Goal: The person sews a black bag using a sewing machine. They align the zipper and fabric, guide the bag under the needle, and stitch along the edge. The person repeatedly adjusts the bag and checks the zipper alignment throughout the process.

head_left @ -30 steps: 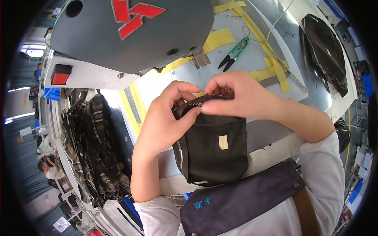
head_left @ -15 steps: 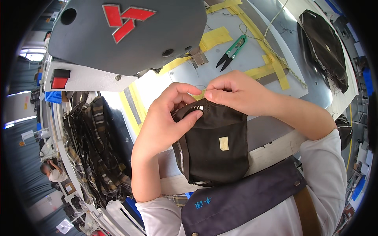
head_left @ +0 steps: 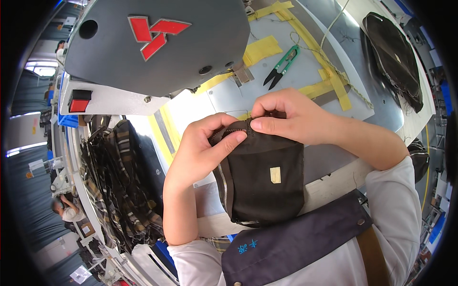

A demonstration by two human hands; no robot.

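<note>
A dark brown zippered pouch hangs between my hands, over the near edge of the sewing table. A small cream tag sits on its front, and a metal zipper runs down its left side. My left hand pinches the pouch's upper left corner, thumb on the zipper end. My right hand grips the top edge just beside it, thumb against the fabric. A thin thread loop rises above the top edge between the two hands. The fingertips behind the fabric are hidden.
The grey sewing machine head stands at the upper left, its red switch below. Green-handled thread snips lie on the yellow-taped plate beyond my hands. Plaid fabric pieces hang at left; another dark pouch lies far right.
My left fingers have come down and closed nearer the zipper end. The right hand has shifted slightly, its fingers curling behind the top edge. The pouch's upper edge now lies flatter.
</note>
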